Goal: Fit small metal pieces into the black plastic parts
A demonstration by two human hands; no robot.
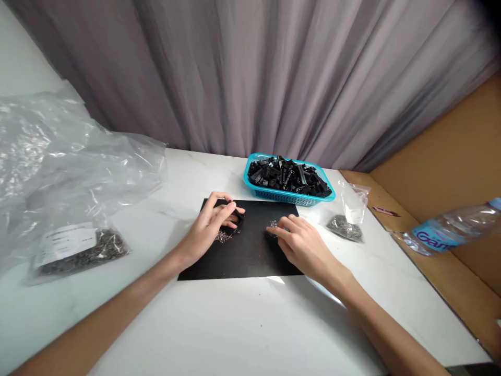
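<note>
Black part (240, 215) in left hand (208, 223), metal pins (223, 237)

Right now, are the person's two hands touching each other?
No, the left hand and the right hand are apart, with the black mat showing between them.

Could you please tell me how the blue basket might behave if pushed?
The blue basket would probably slide rather than tip, being low and broad. Its loosely heaped black parts could shift. Its perforated wall might flex slightly.
</note>
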